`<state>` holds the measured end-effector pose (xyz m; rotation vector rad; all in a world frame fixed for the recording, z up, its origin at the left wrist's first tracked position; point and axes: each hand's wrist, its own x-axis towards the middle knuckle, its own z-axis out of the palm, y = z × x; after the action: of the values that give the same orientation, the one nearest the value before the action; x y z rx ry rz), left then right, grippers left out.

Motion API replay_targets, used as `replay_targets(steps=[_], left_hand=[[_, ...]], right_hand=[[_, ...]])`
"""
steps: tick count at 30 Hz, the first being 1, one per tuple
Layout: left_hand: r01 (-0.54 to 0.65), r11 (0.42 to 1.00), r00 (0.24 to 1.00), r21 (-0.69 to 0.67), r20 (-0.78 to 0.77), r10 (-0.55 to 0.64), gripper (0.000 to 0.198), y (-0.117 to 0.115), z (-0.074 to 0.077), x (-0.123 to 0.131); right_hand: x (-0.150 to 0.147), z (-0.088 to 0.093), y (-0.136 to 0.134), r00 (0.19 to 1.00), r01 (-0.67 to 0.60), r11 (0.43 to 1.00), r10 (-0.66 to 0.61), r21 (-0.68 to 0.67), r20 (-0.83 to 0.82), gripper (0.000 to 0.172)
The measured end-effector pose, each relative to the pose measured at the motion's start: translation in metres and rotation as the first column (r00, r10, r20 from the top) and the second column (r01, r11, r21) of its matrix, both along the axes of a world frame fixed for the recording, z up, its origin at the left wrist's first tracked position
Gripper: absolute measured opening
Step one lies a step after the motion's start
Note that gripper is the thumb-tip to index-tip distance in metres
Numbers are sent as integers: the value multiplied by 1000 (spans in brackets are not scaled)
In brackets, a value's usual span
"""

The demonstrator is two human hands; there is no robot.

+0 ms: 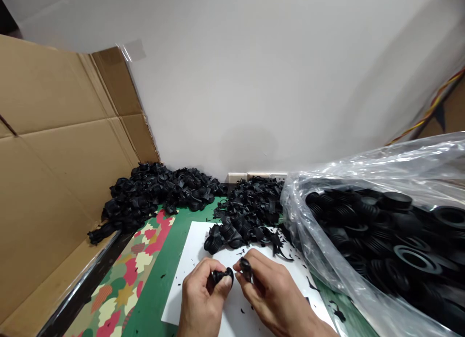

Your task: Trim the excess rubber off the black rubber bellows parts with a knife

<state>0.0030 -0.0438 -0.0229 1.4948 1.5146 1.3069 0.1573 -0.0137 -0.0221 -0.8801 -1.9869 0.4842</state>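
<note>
My left hand (201,291) pinches a small black ribbed rubber part (222,276) between thumb and fingers, low in the middle of the view. My right hand (271,288) is right beside it and grips another small black piece (245,269); whether that is a tool or a second rubber part I cannot tell. Both hands hover over a white sheet (198,240) lying on the green table (165,264). Just beyond the fingers sit a few loose black rubber bellows (223,236) and black trimmings.
A heap of black rubber parts (152,191) lies at the back left and another (254,201) at the back centre, against a white wall. A clear plastic bag (381,230) of black rubber bellows fills the right. Cardboard (54,148) stands at the left, a patterned cloth (127,279) beside it.
</note>
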Motion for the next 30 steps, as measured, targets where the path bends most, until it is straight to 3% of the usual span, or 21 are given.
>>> replay_targets(steps=[4, 9, 15, 19, 22, 24, 26, 28, 30], left_hand=[[7, 1000, 1000, -18, 25, -6, 22, 1, -2, -3], [75, 996, 990, -50, 121, -68, 29, 2, 1, 0], [119, 986, 947, -120, 311, -77, 32, 4, 4, 4], [138, 983, 951, -118, 294, -97, 25, 2, 4, 5], [74, 994, 957, -81, 285, -48, 18, 0, 5, 7], [20, 995, 959, -94, 284, 8, 17, -1, 6, 9], [-15, 994, 961, -109, 272, 44, 18, -1, 6, 9], [-45, 995, 965, -92, 252, 67, 20, -1, 6, 9], [-73, 995, 969, -61, 231, 85, 21, 0, 5, 9]], right_hand=[[-2, -6, -1, 990, 17, 994, -31, 108, 134, 25], [-2, -6, 0, 980, 38, 984, -72, 175, 186, 26], [-11, -9, -6, 942, 151, 925, -241, 348, 234, 22], [-10, -16, 0, 921, 235, 913, -319, 332, 225, 19], [2, -16, 12, 914, 347, 913, -380, 214, 143, 17], [10, -10, 18, 927, 372, 927, -373, 36, 39, 15], [15, -1, 20, 942, 312, 927, -330, -209, -56, 16], [15, 6, 19, 953, 200, 882, -276, -427, -125, 20], [12, 11, 15, 959, 82, 825, -219, -560, -183, 24]])
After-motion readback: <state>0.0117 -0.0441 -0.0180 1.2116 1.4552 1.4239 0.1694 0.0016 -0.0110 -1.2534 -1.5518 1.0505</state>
